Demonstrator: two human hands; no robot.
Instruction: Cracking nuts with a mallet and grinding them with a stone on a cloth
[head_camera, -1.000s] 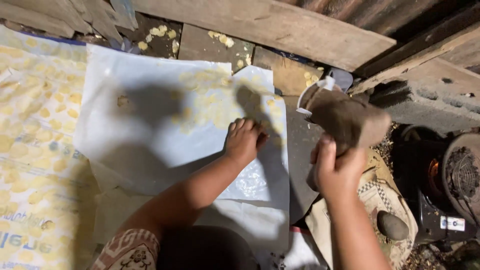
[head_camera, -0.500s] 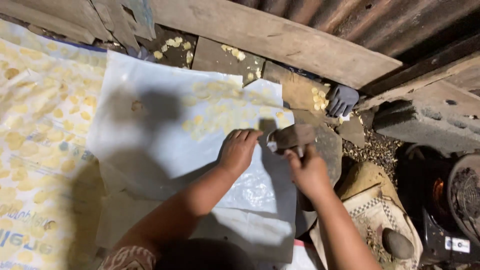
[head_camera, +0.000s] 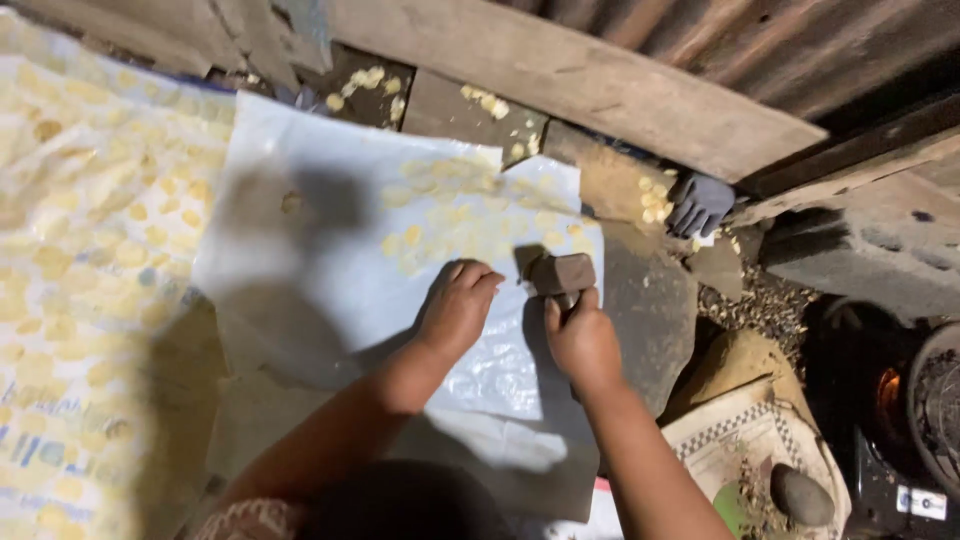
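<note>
At the far left lies a pale sack (head_camera: 70, 300) printed all over with yellow spots, with blue lettering near its lower edge. Next to it, overlapping it, is the white plastic sheet (head_camera: 300, 290) I work on, rectangular and shiny, with flattened yellow pieces (head_camera: 450, 215) pressed under its upper right part. More yellow bits (head_camera: 365, 85) sit on the dark boards above the sheet, beneath a long wooden plank (head_camera: 600, 80).

My left hand (head_camera: 458, 308) lies palm down on the sheet, fingers loosely curled, pressing the plastic and gripping nothing. Just beside it, my right hand (head_camera: 582, 340) is closed around the lower end of a brown block-shaped stone (head_camera: 562, 272); the block stands at the sheet's right edge, above a flat grey slab (head_camera: 650, 320) that shows from under the plastic.

Further right, a dark grey glove (head_camera: 698, 205) lies against the plank, near a small heap of yellow pieces (head_camera: 652, 200). Below it is a patch of gravel (head_camera: 750, 305), then a woven bag (head_camera: 740, 440) with a chequered border, holding a rounded grey stone (head_camera: 800, 495). At the right edge is a dark round pot (head_camera: 935, 400), with an orange glow (head_camera: 888, 392) beside it and a small white label (head_camera: 922, 503) underneath.
</note>
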